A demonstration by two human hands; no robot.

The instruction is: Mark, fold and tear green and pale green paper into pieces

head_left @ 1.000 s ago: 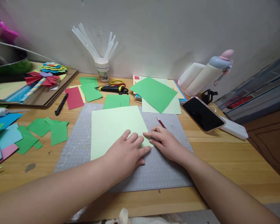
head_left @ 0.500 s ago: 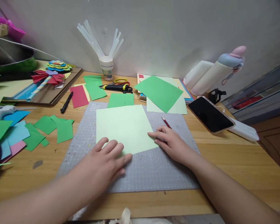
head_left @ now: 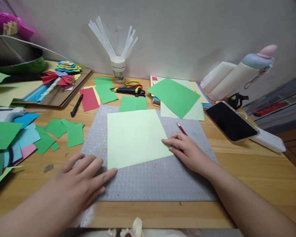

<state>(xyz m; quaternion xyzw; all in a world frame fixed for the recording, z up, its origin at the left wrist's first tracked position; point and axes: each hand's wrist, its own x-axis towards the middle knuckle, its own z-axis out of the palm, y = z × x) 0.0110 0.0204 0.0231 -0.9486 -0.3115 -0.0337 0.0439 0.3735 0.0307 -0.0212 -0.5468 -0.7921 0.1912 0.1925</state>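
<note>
A pale green sheet of paper lies flat on the grey cutting mat. My left hand is open, its index fingertip touching the sheet's near edge close to the lower left corner. On the sheet's right edge rests my right hand, fingers stretched out, index finger on the paper. Just beyond that hand lies a red and black pencil, its lower end hidden by the fingers. Neither hand grips anything.
Green paper pieces lie left of the mat. Behind it are a utility knife, a paper cup with straws, and a green sheet on a stack. A phone and a bottle stand at right, a black pen at left.
My left hand has slid left along the sheet's near edge, toward its lower left corner. The right hand stays at the right edge. The whole view has shifted slightly.
</note>
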